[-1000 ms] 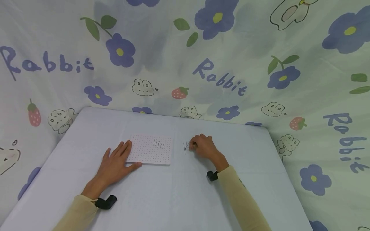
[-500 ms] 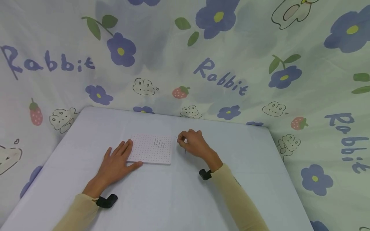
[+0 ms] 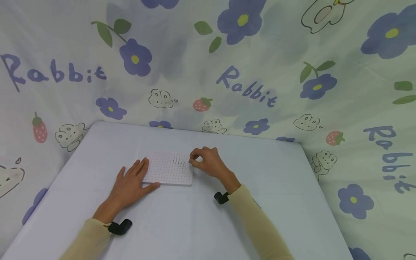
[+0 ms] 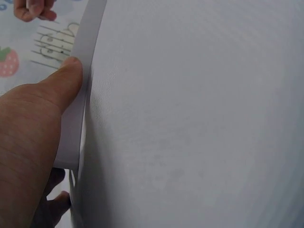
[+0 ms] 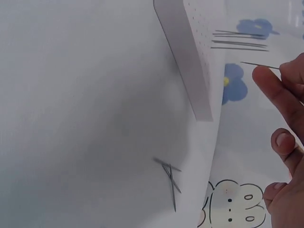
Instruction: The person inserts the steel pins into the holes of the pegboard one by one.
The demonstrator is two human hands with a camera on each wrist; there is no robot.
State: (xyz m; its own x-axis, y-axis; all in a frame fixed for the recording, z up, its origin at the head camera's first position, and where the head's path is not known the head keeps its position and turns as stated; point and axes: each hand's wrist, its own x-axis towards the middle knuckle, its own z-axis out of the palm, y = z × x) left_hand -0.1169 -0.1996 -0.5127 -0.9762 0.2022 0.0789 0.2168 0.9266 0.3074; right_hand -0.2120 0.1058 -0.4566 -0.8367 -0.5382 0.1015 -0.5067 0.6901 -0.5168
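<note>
A white board with a grid of small holes (image 3: 162,175) lies on the table. My left hand (image 3: 127,186) rests against its left side, fingers extended, thumb along the near edge. Several thin dark needles (image 5: 240,49) stand upright in a row in the board's right part. Between thumb and index finger my right hand (image 3: 209,162) pinches another needle (image 5: 256,64), just above the board's right edge and to the right of the row. In the right wrist view, the held needle's tip is apart from the board. Three loose needles (image 5: 172,187) lie crossed on the table, hidden in the head view.
A white cloth covers the table (image 3: 182,224). Behind it and at both sides hangs a curtain (image 3: 182,72) printed with flowers, rabbits and strawberries. Each wrist carries a small black camera (image 3: 120,226).
My right hand has picked up a needle from the loose ones and moved left with it, to the board's right edge. The left hand has stayed at the board.
</note>
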